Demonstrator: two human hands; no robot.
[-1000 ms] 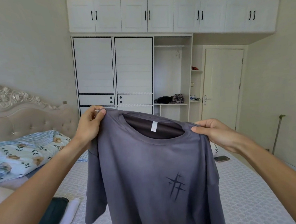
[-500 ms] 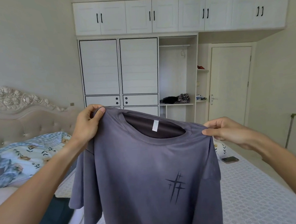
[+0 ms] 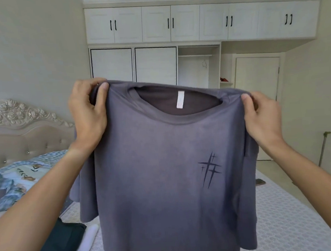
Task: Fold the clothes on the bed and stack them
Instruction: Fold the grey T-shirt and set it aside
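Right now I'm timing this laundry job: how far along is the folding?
Early. A dark garment and a white one already lie on the bed. Both hands, left and right, hold the grey T-shirt up by its shoulders, unfolded. Folding and stacking it remain.

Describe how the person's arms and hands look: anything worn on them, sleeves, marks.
Both forearms are bare up to the frame edge, with no sleeve in view. The left hand and right hand wear no gloves, and no watch, bracelet or ring shows. The visible thumbnails are short and unpainted. No markings are visible.
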